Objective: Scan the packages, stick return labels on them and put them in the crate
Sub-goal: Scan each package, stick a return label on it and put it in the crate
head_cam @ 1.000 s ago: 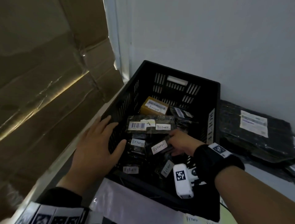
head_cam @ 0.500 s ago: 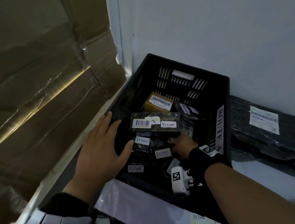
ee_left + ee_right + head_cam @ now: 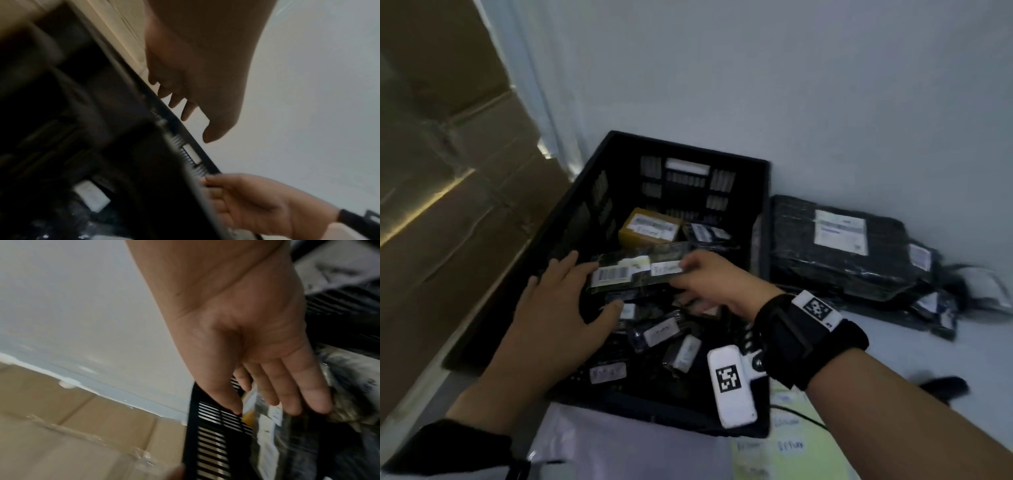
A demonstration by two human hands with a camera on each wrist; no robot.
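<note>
Motion blur smears the labels in the crate [image 3: 760, 219], so most can't be read. One long black package [image 3: 640, 274] sits lifted above the pile: the right hand [image 3: 709, 277] pinches its end, the left hand [image 3: 551, 308] rests flat-fingered against the other.

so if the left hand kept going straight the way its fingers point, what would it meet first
Probably the long black plastic-wrapped package with the barcode label; the left hand points its fingertips right at the package's near end inside the black plastic crate, though depth is unclear.
</note>
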